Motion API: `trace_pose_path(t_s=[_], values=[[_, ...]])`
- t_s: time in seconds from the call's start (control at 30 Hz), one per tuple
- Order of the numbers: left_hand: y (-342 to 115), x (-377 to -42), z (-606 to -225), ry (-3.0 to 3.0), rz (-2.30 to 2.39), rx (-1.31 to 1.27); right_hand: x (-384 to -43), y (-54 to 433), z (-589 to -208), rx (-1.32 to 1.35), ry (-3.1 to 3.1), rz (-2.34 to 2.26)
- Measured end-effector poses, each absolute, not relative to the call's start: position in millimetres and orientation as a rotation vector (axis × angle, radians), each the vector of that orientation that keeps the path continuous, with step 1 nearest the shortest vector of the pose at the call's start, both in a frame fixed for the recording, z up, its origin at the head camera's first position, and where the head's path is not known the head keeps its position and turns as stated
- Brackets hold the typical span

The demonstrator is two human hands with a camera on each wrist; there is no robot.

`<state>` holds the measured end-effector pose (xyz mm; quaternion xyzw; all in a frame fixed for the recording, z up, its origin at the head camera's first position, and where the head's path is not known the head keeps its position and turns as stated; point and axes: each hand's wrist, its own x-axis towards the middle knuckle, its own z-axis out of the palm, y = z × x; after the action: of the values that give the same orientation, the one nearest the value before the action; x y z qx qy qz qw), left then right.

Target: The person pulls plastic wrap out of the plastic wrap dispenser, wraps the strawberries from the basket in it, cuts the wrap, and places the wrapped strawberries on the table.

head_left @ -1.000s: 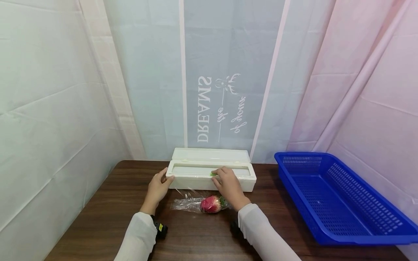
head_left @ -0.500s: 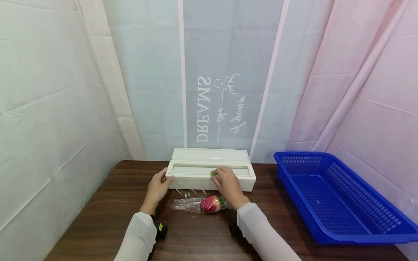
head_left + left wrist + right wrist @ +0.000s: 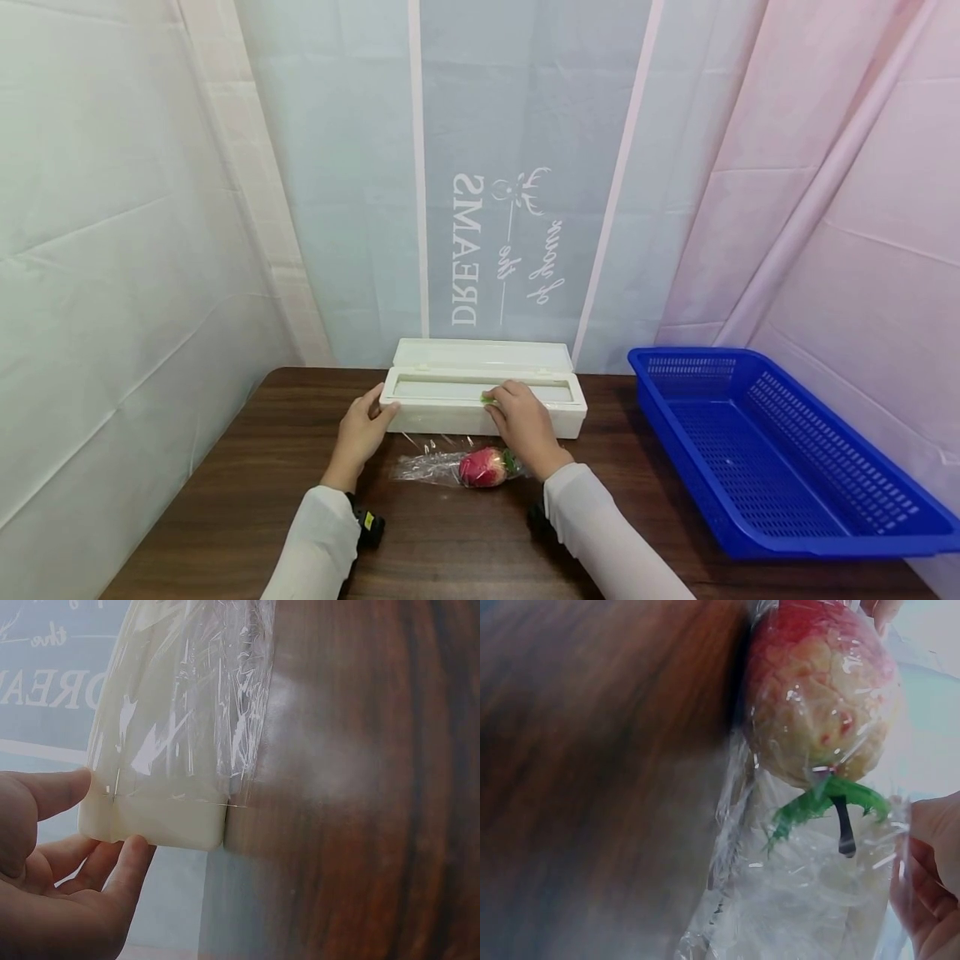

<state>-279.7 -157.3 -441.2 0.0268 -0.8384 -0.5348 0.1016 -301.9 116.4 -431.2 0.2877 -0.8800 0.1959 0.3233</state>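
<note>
A long white cling film dispenser (image 3: pixel 442 419) stands at the back of the table, its lid (image 3: pixel 483 356) tipped up behind it. My left hand (image 3: pixel 362 432) grips the dispenser's left end, thumb at the front corner. In the left wrist view, clear film (image 3: pixel 176 697) hangs over the box's front. The fingers of my right hand (image 3: pixel 523 421) pinch a small green slide cutter (image 3: pixel 487 398) on the top near edge, partly hidden by them. In front of the box lies a red and yellow artificial fruit (image 3: pixel 483 467) with green leaves, under clear film; the right wrist view shows it close.
A blue plastic basket (image 3: pixel 780 450) with slotted sides stands at the right of the brown wooden table (image 3: pixel 450 550). Cloth curtains (image 3: pixel 360 183) hang close behind the dispenser and on both sides. Each wrist carries a black camera mount (image 3: pixel 369 529).
</note>
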Motion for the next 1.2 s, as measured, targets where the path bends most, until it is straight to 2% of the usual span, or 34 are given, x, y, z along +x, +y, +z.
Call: trace_pose_path(t_s=[1.2], values=[[-156.6,-279.7,-440.0,-2.491,-1.543,0.076,-306.8,115.9,-425.6,0.888,-2.336,0.256]])
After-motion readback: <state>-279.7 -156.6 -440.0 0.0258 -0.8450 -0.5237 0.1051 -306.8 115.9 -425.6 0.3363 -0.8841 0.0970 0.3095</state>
